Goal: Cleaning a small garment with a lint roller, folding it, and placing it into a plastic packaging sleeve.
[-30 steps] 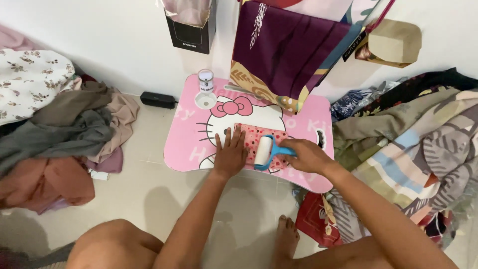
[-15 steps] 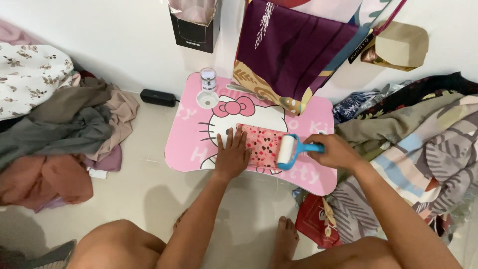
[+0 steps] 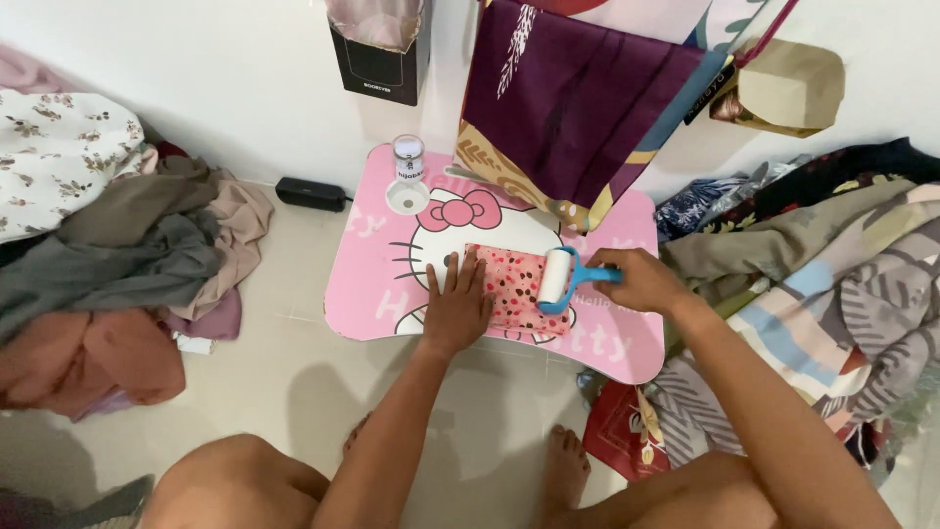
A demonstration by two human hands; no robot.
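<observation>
Roller (image 3: 555,276) lies top-to-bottom on cloth (image 3: 514,287), handle pointing right into right hand (image 3: 641,282).

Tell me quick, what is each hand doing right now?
Left hand: open, flat on the pink dotted folded cloth.
Right hand: closed around the blue-handled white lint roller.

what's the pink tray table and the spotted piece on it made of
Pink cartoon-cat tray table: likely hard plastic or laminated board; smooth, faintly glossy, rounded moulded edge. Pink dotted folded piece: looks like thin woven fabric; matte, lying flat under the left hand and white roller.
</observation>
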